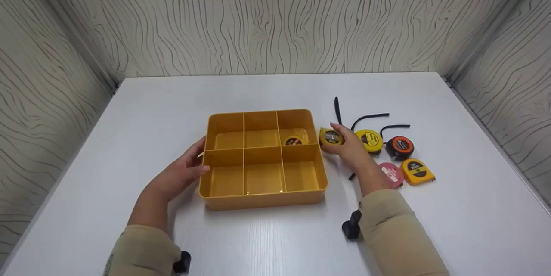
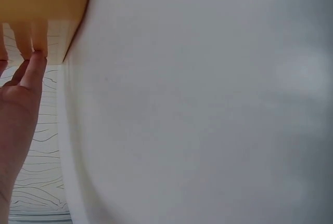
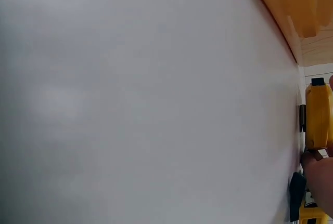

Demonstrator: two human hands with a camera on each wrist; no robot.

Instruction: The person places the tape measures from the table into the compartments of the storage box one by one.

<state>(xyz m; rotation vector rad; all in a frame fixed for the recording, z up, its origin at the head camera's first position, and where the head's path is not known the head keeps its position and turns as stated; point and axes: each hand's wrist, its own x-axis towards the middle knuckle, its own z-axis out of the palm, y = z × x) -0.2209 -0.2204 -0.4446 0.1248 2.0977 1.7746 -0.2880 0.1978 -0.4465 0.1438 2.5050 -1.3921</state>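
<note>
A yellow-orange divided storage box (image 1: 263, 200) stands on the table, two rows of compartments in it. My left hand (image 1: 181, 175) holds its left side, thumb at the rim and fingers against the outer wall; in the left wrist view, fingertips (image 2: 35, 60) touch that wall. A tape measure (image 1: 294, 141) lies in the back right compartment. Just outside the box's right wall, my right hand (image 1: 351, 149) pinches a yellow tape measure (image 1: 330, 137) with a dark label. That tape measure (image 3: 317, 117) shows edge-on in the right wrist view, partly cut off.
Right of my right hand lie a yellow tape measure (image 1: 370, 140), a black-and-orange one (image 1: 400, 147), a pink one (image 1: 391, 175) and an orange-yellow one (image 1: 416, 172). Black wrist straps (image 1: 370, 116) stretch behind them. Wood-patterned panels (image 1: 258, 22) surround the white table (image 1: 172, 99).
</note>
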